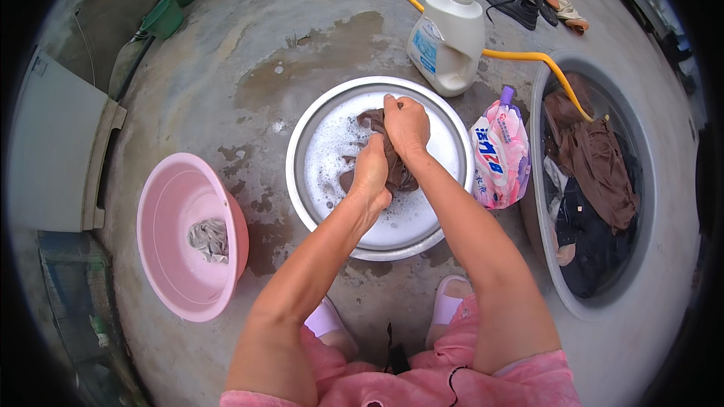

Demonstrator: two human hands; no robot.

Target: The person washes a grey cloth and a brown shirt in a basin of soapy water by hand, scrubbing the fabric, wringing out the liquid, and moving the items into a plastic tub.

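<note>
Between my two hands is a wet brown cloth, bunched up over a round metal basin of sudsy water. My right hand is closed on the cloth's upper part, toward the far side of the basin. Lower and to the left, my left hand grips the same cloth with the thumb pointing up. Folds of the cloth hang down into the foam below my hands. Whether it is a garment cannot be made out.
A pink basin with a grey cloth stands left. A white jug and a pink detergent pouch stand by the metal basin. At right, a grey tub holds dark and brown clothes; a yellow hose runs into it. Shoes lie behind.
</note>
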